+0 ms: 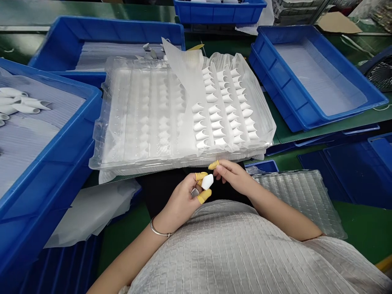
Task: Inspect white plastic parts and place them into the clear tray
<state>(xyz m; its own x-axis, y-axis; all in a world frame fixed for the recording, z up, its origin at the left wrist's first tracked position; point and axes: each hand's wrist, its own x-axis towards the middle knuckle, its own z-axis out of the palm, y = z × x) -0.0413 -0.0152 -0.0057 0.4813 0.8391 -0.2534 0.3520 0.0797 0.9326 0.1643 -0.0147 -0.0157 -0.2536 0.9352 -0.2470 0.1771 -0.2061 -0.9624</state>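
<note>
My left hand, with yellow finger cots on thumb and forefinger, pinches a small white plastic part just below the near edge of a clear blister tray. My right hand, a yellow cot on its forefinger, hovers close beside the part with fingers curled, holding nothing I can make out. The tray's right half holds rows of several white parts; a translucent sheet covers the left half.
Blue bins surround the tray: one at left with several white parts, one behind, one at right lined with a sheet. An empty clear tray lies by my right arm. A fan sits far right.
</note>
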